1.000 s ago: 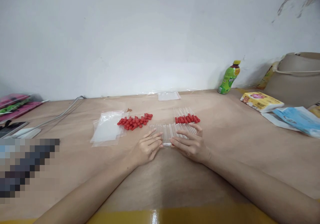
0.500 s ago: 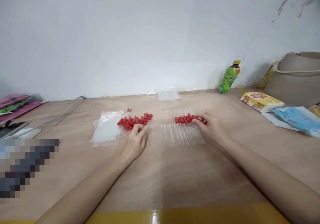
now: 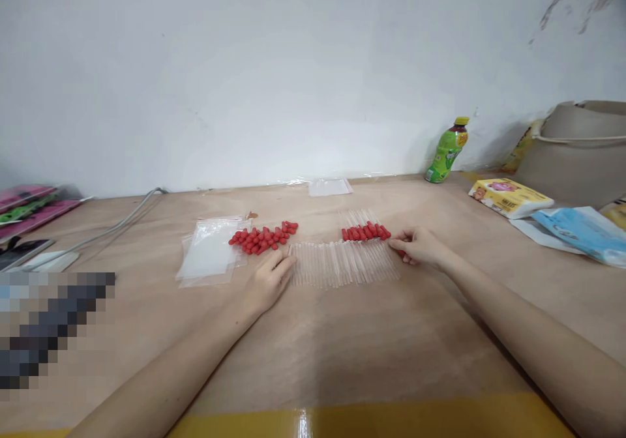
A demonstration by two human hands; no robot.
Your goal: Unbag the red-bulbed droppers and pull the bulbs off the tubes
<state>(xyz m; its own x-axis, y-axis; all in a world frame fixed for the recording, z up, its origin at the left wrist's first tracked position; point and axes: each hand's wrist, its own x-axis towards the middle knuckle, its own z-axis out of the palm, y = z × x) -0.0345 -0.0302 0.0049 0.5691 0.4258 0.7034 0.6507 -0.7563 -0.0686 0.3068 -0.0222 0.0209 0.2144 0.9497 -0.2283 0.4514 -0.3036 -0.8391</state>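
A row of clear thin tubes [image 3: 342,265] lies side by side on the table, with more clear tubes [image 3: 359,218] just behind. Red rubber bulbs [image 3: 364,232] sit in a line across the top of the row's right half. My left hand [image 3: 268,280] is closed at the row's left end, its fingertips against the outermost tubes; what they pinch is hidden. At the right end, my right hand [image 3: 418,248] pinches a red rubber bulb, mostly covered by the fingers. A loose heap of red bulbs [image 3: 261,238] lies just beyond my left hand.
Clear zip bags [image 3: 208,255] are stacked left of the heap, and another bag [image 3: 330,187] lies by the wall. A green bottle [image 3: 446,151], a yellow tissue pack [image 3: 511,198], a blue packet [image 3: 581,233] and a beige bin [image 3: 572,158] stand right. A grey cable [image 3: 122,215] crosses the left.
My right hand has drawn back slightly right and toward me from the line of bulbs, with a bulb in its fingers. My left hand has shifted slightly toward me along the tubes.
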